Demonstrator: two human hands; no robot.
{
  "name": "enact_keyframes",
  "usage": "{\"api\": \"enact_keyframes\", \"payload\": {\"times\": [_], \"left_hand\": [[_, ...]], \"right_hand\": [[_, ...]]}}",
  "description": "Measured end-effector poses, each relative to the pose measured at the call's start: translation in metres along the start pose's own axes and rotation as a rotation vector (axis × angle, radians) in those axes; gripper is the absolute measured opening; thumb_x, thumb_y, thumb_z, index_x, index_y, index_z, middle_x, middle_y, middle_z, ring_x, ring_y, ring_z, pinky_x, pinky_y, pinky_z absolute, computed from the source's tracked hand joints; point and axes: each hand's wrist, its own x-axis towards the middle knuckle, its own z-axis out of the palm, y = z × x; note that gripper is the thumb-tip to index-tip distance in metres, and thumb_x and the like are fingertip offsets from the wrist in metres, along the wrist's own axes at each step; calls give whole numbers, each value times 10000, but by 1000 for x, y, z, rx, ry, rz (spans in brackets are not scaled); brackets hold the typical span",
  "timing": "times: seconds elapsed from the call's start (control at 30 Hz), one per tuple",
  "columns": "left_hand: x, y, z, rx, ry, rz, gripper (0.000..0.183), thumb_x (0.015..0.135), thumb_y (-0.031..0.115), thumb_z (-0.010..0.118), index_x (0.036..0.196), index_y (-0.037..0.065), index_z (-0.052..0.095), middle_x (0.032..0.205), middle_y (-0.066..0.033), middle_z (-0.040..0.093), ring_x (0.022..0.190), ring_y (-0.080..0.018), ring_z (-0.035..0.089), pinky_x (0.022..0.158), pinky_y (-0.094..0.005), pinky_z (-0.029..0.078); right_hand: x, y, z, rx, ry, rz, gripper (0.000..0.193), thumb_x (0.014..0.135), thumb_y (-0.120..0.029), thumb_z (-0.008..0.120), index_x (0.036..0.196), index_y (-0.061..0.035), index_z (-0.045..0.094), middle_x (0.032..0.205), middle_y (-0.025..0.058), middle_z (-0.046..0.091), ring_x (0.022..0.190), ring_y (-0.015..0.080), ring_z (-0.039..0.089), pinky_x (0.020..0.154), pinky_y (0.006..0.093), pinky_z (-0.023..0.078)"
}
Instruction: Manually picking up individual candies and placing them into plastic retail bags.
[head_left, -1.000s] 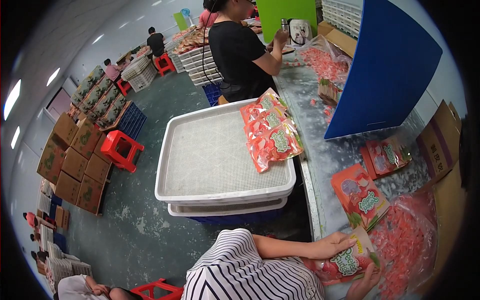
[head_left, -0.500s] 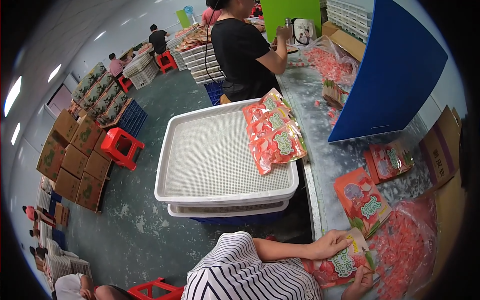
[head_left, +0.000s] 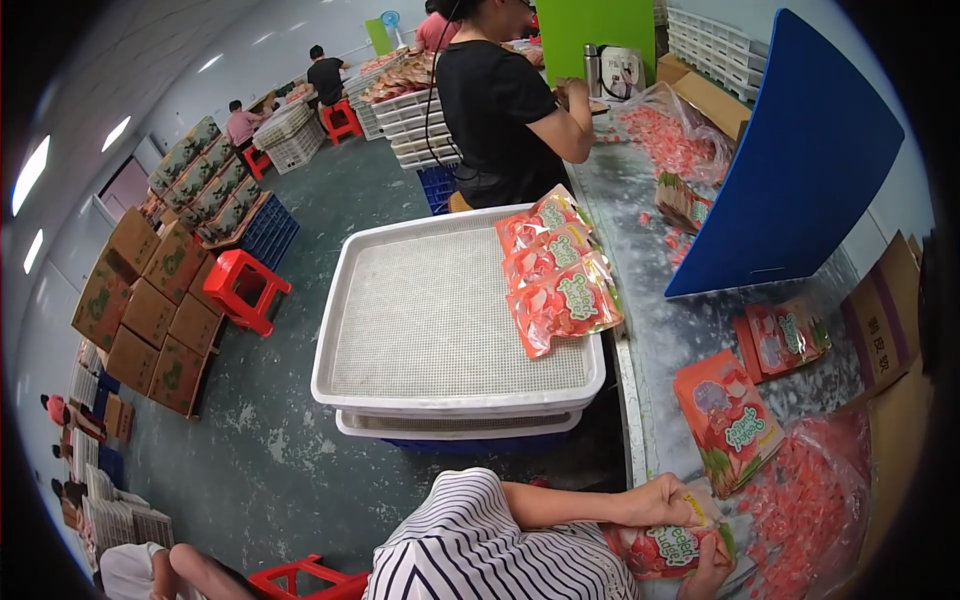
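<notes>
A red candy pouch [head_left: 652,552] with a green and yellow edge is held low over the table's near side. My left hand [head_left: 658,502] is closed on its upper edge, the forearm reaching across from the left. My right hand [head_left: 710,568] grips the pouch's right side, fingers curled against the printed front. Just beyond lies a stack of flat red pouches [head_left: 728,415]. Right of my hands, small pink-red wrapped candies [head_left: 805,490] spread in a clear plastic bag. Whether candies are inside the held pouch I cannot tell.
A white mesh tray [head_left: 420,300] on a stack at left holds several filled pouches [head_left: 560,285]. Upright on the table [head_left: 650,340] stands a blue panel [head_left: 800,160]; more flat pouches [head_left: 785,335] lie near it. A co-worker [head_left: 500,110] works ahead. Cardboard [head_left: 885,320] borders the right.
My left hand has closed into a tighter grip on the pouch's upper edge. My right hand has shifted slightly left and up along the pouch, which is now more bent. The view has shifted slightly.
</notes>
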Motion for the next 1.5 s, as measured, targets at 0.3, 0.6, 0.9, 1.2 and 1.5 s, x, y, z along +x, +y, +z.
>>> {"api": "enact_keyframes", "payload": {"times": [0.3, 0.6, 0.9, 1.2, 1.5], "left_hand": [[-1, -24, -6, 139, 37, -43, 279, 955, 260, 589, 813, 20, 601, 542, 90, 368, 520, -13, 293, 455, -222, 270], [-14, -2, -26, 61, 257, -85, 364, 992, 280, 498, 826, -24, 610, 666, 63, 508, 619, -21, 419, 541, -221, 381], [-14, 0, -48, 759, 548, 387, 594, 939, 267, 586, 1383, -40, 339, 1236, -174, 503, 993, -190, 564, 869, -311, 459], [-56, 42, -82, 1210, 840, 620, 758, 830, 136, 665, 1437, -40, 246, 1474, -292, 206, 1381, -466, 190, 1129, -527, 159], [-68, 11, -226, 1537, 1046, -52, 802, 864, 359, 619, 1463, 16, 212, 1473, -312, 197, 1272, -560, 274, 1065, -600, 236]], "right_hand": [[-8, -3, 4, -80, 32, -65, 248, 954, -149, 527, 1047, 51, 639, 935, 102, 673, 759, 154, 587, 672, 292, 475], [-2, -7, 8, 47, -27, -100, 172, 898, -73, 626, 1018, 50, 632, 755, 2, 619, 674, 65, 551, 609, 229, 452], [15, -44, 25, -164, -81, -222, 126, 921, -48, 556, 949, 46, 635, 734, 39, 618, 642, 81, 524, 600, 255, 435], [74, -107, 115, -20, -245, -414, 222, 935, -55, 520, 1062, 90, 629, 961, 94, 687, 874, 126, 620, 773, 300, 499], [114, -26, 166, 206, -407, -115, 353, 955, -153, 559, 1232, 56, 498, 1054, 157, 652, 898, 194, 648, 828, 295, 525]]}}
